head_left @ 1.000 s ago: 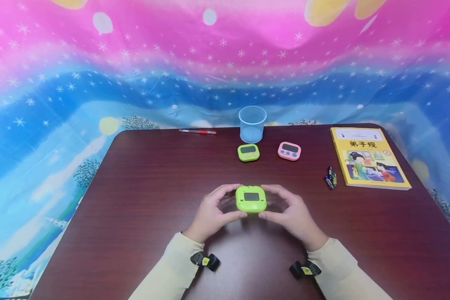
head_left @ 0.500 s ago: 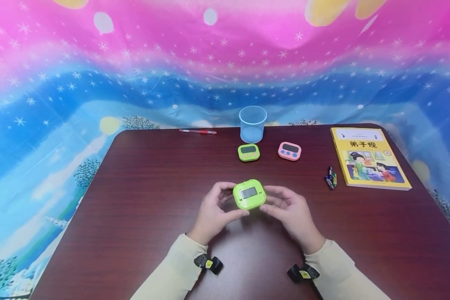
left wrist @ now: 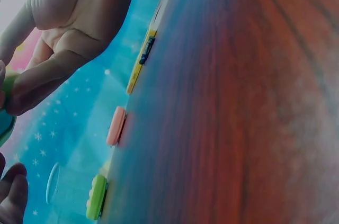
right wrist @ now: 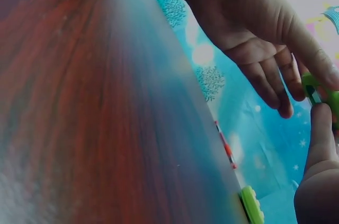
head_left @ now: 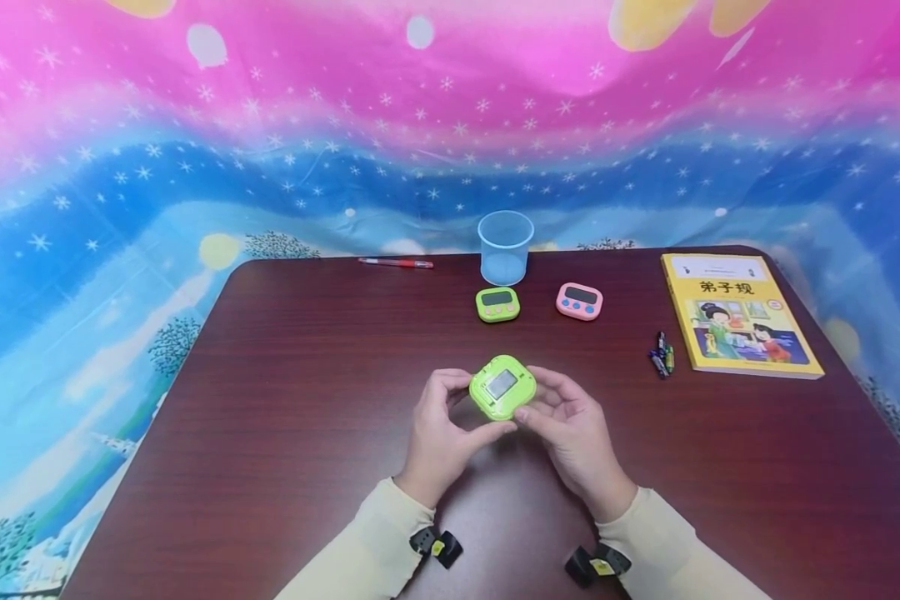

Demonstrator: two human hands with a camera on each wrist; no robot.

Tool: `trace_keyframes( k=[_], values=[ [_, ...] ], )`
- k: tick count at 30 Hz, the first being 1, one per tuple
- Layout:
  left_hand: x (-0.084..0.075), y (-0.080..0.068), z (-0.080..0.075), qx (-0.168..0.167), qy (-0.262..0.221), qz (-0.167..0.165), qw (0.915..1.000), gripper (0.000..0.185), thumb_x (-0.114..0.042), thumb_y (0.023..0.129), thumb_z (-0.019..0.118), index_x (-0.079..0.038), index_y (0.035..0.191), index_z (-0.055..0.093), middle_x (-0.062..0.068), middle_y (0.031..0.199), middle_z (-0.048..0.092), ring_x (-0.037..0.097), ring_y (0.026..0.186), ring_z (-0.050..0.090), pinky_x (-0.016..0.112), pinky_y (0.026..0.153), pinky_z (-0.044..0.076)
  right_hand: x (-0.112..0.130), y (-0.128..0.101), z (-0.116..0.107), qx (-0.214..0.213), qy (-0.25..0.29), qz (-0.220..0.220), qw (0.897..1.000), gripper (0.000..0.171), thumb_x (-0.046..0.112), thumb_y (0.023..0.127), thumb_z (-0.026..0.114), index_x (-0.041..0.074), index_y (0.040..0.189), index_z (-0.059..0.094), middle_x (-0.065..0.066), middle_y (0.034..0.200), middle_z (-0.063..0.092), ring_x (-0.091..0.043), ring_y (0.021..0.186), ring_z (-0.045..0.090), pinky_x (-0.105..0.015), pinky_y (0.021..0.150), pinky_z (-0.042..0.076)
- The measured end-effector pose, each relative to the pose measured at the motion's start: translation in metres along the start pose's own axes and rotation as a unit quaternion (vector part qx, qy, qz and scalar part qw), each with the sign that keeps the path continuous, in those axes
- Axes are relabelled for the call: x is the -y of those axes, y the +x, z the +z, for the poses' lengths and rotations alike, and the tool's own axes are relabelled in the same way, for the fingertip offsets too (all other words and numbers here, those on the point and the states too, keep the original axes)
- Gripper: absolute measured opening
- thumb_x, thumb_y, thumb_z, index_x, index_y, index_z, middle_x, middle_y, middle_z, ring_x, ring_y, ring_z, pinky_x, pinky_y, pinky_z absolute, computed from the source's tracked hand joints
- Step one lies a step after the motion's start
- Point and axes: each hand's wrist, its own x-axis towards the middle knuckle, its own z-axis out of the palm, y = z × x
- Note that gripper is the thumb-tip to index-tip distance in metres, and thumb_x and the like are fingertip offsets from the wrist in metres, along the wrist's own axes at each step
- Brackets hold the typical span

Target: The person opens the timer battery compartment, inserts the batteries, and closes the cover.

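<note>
Above the middle of the table, a green digital timer [head_left: 503, 387] is held tilted between both hands, its back with a grey rectangle facing up. My left hand [head_left: 438, 429] grips its left side, the thumb along the near edge. On the other side my right hand [head_left: 576, 429] pinches the near right corner between thumb and fingers. The wrist views show only part of this timer, at the picture edge. A second green timer [head_left: 497, 305] lies face up beyond the hands, with a pink timer [head_left: 579, 302] to its right.
A clear blue cup [head_left: 506, 250] stands at the table's back edge. Left of it lies a red pen [head_left: 396, 263]. Several small batteries [head_left: 662, 357] lie beside a yellow book [head_left: 738, 317] on the right. A printed cloth [head_left: 390, 150] hangs behind the table [head_left: 292, 433].
The held timer has turned counterclockwise in the hands, so a corner now points toward the person. Both wrists have come closer together. The things on the table have stayed put.
</note>
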Motion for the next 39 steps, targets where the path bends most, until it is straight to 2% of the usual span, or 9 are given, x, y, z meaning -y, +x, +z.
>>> trace_keyframes(
  k=[4, 9, 16, 18, 22, 26, 32, 35, 39],
  values=[
    [0.000, 0.001, -0.002, 0.020, -0.001, 0.013, 0.9997, 0.070, -0.025, 0.066, 0.096, -0.006, 0.118, 0.053, 0.003, 0.116, 0.058, 0.016, 0.113, 0.062, 0.030, 0.100, 0.052, 0.004, 0.000, -0.002, 0.010, 0.015, 0.011, 1.000, 0.052, -0.016, 0.087, 0.064, -0.007, 0.137, 0.050, -0.011, 0.117, 0.069, -0.019, 0.103, 0.069, -0.032, 0.085, 0.060],
    [0.003, 0.006, -0.009, 0.061, -0.028, 0.034, 0.9972, 0.067, -0.014, 0.066, 0.096, -0.004, 0.117, 0.055, 0.004, 0.114, 0.061, 0.016, 0.110, 0.063, 0.030, 0.098, 0.054, 0.013, 0.004, -0.009, 0.029, 0.017, 0.020, 0.999, 0.048, -0.013, 0.091, 0.060, -0.003, 0.137, 0.051, -0.012, 0.122, 0.067, -0.018, 0.106, 0.067, -0.032, 0.088, 0.059],
    [0.004, 0.010, -0.018, 0.130, -0.065, 0.031, 0.9889, 0.060, -0.012, 0.068, 0.094, -0.007, 0.116, 0.059, 0.004, 0.112, 0.064, 0.018, 0.107, 0.066, 0.033, 0.095, 0.056, 0.020, 0.010, -0.022, 0.095, 0.034, 0.053, 0.994, 0.046, -0.011, 0.093, 0.055, 0.001, 0.137, 0.051, -0.010, 0.128, 0.065, -0.018, 0.112, 0.065, -0.030, 0.093, 0.057],
    [0.004, 0.011, -0.020, 0.154, -0.064, 0.020, 0.9859, 0.064, -0.013, 0.067, 0.094, -0.008, 0.120, 0.058, 0.003, 0.113, 0.065, 0.018, 0.107, 0.066, 0.034, 0.095, 0.056, 0.021, 0.012, -0.025, 0.115, 0.031, 0.069, 0.990, 0.046, -0.009, 0.094, 0.054, -0.001, 0.139, 0.048, -0.010, 0.131, 0.063, -0.018, 0.113, 0.063, -0.029, 0.093, 0.056],
    [0.004, 0.013, -0.023, 0.199, -0.046, 0.000, 0.9789, 0.083, -0.016, 0.065, 0.095, -0.010, 0.136, 0.052, 0.001, 0.114, 0.067, 0.016, 0.107, 0.067, 0.031, 0.095, 0.056, 0.020, 0.015, -0.032, 0.144, 0.022, 0.091, 0.985, 0.048, -0.008, 0.096, 0.051, -0.006, 0.144, 0.043, -0.007, 0.132, 0.062, -0.016, 0.115, 0.062, -0.028, 0.095, 0.055],
    [0.003, 0.013, -0.024, 0.231, -0.026, -0.007, 0.9726, 0.097, -0.018, 0.066, 0.095, -0.013, 0.148, 0.043, 0.002, 0.120, 0.066, 0.013, 0.108, 0.066, 0.027, 0.096, 0.054, 0.020, 0.017, -0.038, 0.173, 0.009, 0.109, 0.979, 0.051, -0.006, 0.096, 0.050, -0.012, 0.145, 0.039, -0.007, 0.132, 0.063, -0.016, 0.116, 0.062, -0.031, 0.098, 0.053],
    [0.005, 0.013, -0.023, 0.253, -0.014, 0.015, 0.9673, 0.093, -0.021, 0.066, 0.096, -0.011, 0.145, 0.048, 0.002, 0.125, 0.064, 0.013, 0.107, 0.066, 0.030, 0.095, 0.056, 0.022, 0.019, -0.041, 0.220, -0.011, 0.143, 0.965, 0.052, -0.007, 0.094, 0.052, -0.015, 0.144, 0.040, -0.009, 0.135, 0.063, -0.018, 0.119, 0.061, -0.034, 0.100, 0.052],
    [0.007, 0.012, -0.022, 0.249, -0.020, 0.035, 0.9677, 0.086, -0.021, 0.066, 0.096, -0.010, 0.140, 0.054, -0.001, 0.123, 0.063, 0.013, 0.104, 0.066, 0.032, 0.093, 0.057, 0.023, 0.018, -0.041, 0.225, -0.020, 0.143, 0.964, 0.052, -0.005, 0.095, 0.052, -0.012, 0.145, 0.042, -0.010, 0.137, 0.061, -0.020, 0.121, 0.060, -0.035, 0.101, 0.052],
    [0.009, 0.010, -0.019, 0.228, -0.028, 0.050, 0.9720, 0.082, -0.020, 0.066, 0.095, -0.011, 0.138, 0.056, -0.002, 0.124, 0.063, 0.014, 0.106, 0.066, 0.029, 0.094, 0.056, 0.025, 0.017, -0.040, 0.221, -0.039, 0.134, 0.965, 0.050, -0.001, 0.098, 0.052, -0.008, 0.147, 0.043, -0.011, 0.141, 0.057, -0.021, 0.123, 0.058, -0.034, 0.102, 0.051]
  ],
)
